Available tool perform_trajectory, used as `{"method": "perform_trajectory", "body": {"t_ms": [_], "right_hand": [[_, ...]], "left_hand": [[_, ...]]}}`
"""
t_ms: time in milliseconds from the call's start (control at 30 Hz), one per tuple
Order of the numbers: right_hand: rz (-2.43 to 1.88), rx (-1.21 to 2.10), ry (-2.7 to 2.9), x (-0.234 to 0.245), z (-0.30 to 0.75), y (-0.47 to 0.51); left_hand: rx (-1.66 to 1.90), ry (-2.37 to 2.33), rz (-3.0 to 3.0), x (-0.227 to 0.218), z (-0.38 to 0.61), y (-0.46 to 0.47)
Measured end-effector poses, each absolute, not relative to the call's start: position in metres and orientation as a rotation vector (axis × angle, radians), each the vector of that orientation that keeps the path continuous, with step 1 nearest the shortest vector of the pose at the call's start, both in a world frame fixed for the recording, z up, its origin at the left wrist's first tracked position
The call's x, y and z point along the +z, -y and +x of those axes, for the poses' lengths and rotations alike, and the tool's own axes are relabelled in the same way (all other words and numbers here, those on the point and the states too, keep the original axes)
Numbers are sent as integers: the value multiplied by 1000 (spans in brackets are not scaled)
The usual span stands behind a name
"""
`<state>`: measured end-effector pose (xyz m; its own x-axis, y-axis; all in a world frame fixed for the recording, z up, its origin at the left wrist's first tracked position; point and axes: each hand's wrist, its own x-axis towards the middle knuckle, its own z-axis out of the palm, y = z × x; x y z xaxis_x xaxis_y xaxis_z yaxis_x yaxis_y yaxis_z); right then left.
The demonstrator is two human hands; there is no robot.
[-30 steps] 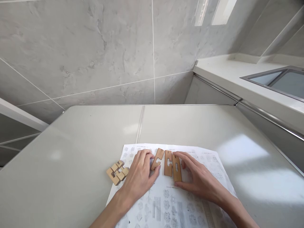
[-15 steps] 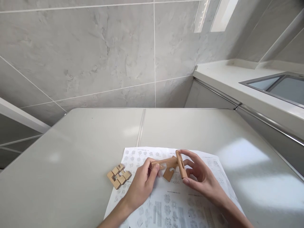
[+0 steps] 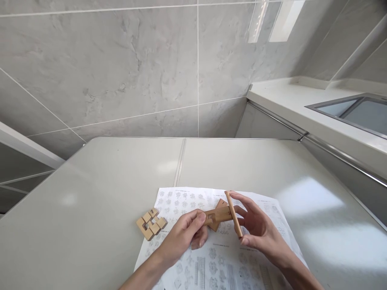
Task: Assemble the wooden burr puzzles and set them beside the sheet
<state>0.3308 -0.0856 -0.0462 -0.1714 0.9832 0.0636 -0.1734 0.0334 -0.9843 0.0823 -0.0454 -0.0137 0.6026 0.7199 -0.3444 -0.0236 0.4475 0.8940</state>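
Observation:
My left hand pinches the left end of a notched wooden puzzle piece between thumb and fingers. The piece's right end meets a thin, slotted wooden puzzle piece; whether it has entered the slot I cannot tell. My right hand grips that thin piece by its top and bottom ends, holding it nearly upright and edge-on. Behind and below the notched piece, another wooden puzzle piece lies on the printed sheet, partly hidden.
Left of the hands, an interlocked wooden block cluster marked "3" rests by the edge of the printed instruction sheet. The sheet lies on a glossy pale table with a seam. A counter stands on the right, a tiled wall behind.
My left hand has turned the notched piece so its broad face shows and shifted it slightly right. The slotted piece has rotated edge-on in my right hand.

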Motion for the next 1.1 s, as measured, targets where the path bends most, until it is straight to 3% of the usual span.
{"method": "perform_trajectory", "body": {"t_ms": [500, 833, 1100], "right_hand": [[-988, 1339, 1325, -47, 332, 89], [-882, 1488, 1311, -42, 336, 87], [-1059, 1397, 1460, -45, 326, 94]], "left_hand": [[448, -770, 1061, -14, 79, 44], [412, -669, 1019, -19, 75, 43], [399, -677, 1034, -20, 83, 51]]}}
